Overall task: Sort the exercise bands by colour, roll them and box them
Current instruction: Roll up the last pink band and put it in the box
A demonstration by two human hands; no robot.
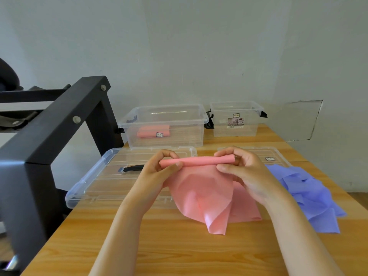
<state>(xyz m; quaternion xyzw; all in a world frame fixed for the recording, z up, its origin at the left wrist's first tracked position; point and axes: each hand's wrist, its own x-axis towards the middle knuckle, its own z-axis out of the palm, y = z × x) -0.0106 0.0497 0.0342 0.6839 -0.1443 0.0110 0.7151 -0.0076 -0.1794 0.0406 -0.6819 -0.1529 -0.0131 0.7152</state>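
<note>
Pink band (201, 188): it looks like a thin, light, limp sheet, probably stretchy and slightly tacky, so pinch the rolled edge near both ends and hold it taut, or the roll will likely slacken. Your left hand (159, 168) and right hand (245, 172) each have fingers and thumb curled round one end of the part-made roll, held up just in front of the large clear box (165, 116), with the matte pink tail draping onto the table (179, 251). Pink rolls (153, 131) lie inside that box; crumpled blue bands (310, 194) sit in front of it, to the right.
</note>
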